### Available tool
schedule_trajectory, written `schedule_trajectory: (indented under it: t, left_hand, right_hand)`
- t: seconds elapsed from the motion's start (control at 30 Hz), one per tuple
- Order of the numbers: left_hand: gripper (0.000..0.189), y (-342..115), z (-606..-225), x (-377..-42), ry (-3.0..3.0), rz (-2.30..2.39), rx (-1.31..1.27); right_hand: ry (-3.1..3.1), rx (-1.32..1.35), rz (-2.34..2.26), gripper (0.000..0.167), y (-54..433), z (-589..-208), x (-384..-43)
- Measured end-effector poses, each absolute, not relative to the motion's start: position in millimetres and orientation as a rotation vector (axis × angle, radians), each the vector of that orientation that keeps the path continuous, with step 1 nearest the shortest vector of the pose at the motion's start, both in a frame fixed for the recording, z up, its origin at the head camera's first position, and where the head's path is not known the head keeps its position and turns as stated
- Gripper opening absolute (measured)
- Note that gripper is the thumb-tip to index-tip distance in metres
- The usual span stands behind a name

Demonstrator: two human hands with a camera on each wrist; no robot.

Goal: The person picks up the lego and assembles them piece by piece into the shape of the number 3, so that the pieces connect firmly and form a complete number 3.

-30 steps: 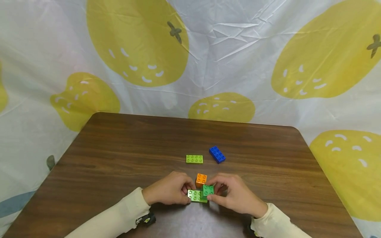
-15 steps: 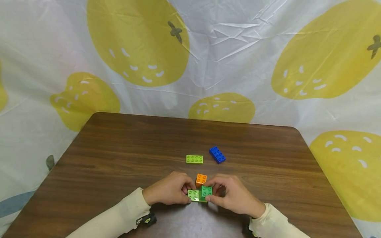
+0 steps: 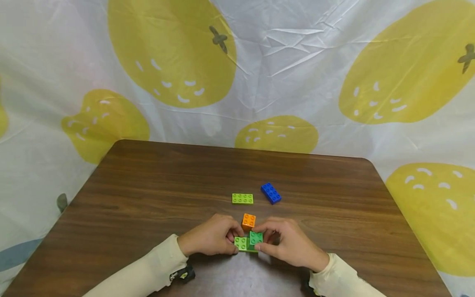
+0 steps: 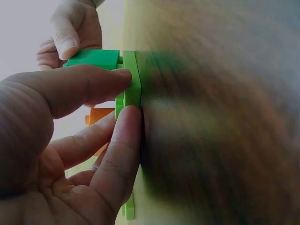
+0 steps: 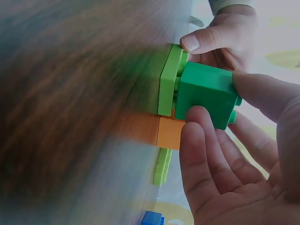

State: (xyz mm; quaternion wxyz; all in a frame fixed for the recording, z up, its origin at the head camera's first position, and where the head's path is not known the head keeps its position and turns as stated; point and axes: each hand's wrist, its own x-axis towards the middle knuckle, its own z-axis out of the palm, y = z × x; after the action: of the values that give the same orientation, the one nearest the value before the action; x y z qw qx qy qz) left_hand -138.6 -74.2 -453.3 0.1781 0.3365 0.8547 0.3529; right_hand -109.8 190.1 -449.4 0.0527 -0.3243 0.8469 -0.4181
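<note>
A flat light-green building brick (image 3: 240,243) lies on the table, pinched at its left end by the thumb and fingers of my left hand (image 3: 212,236). My right hand (image 3: 293,243) pinches a taller dark-green square brick (image 3: 256,238) over the right half of the flat one. In the right wrist view the dark-green brick (image 5: 206,93) sits at the studs of the light-green brick (image 5: 169,82), slightly tilted. An orange square brick (image 3: 249,221) stands just behind, close to my right fingertips.
Farther back on the brown table (image 3: 167,177) lie another flat light-green brick (image 3: 243,199) and a blue brick (image 3: 271,193), set at an angle. A fruit-patterned cloth (image 3: 289,82) hangs behind the table's far edge.
My right hand has shifted slightly left with the dark-green brick, farther over the flat brick. The orange brick has slid a little back and left. My left hand stays in place.
</note>
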Motion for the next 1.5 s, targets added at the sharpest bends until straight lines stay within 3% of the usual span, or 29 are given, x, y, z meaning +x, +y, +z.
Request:
schedule_trajectory:
  t: [1.5]
  left_hand:
    - [0.03, -75.0, -456.4, -137.7, 2.393, 1.046, 0.901]
  right_hand:
    - [2.596, -1.148, -1.277, 0.028, 182.4, -454.5, -109.5]
